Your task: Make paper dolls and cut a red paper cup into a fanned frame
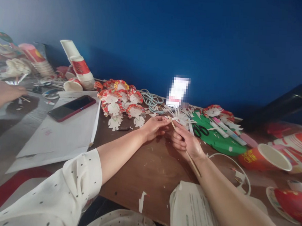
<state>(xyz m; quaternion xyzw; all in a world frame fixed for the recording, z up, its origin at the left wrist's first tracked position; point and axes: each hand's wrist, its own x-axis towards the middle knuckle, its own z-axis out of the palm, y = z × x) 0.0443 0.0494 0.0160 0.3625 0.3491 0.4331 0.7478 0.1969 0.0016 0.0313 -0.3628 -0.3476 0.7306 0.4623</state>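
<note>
My right hand (pixel 186 140) is closed around a thin wooden stick (pixel 193 166), whose lower end runs back along my wrist. At the stick's upper end, the fingers of my left hand (pixel 155 128) are pinched together. Something small and white shows at those fingertips, too small to name, and the two hands nearly meet there. Just beyond lies a heap of white paper strips (pixel 184 115). To the left of my hands are several white paper cut-out figures (pixel 114 105) with red fringed edges.
A phone (pixel 73 107) lies on white sheets (pixel 55 134) at left. Black-handled scissors (pixel 201 131) and pens rest on a green sheet (pixel 220 143). Paper cups (pixel 268 157) stand at right, stacked cups (pixel 80 69) at back left. Another person's hand (pixel 5 95) is at far left.
</note>
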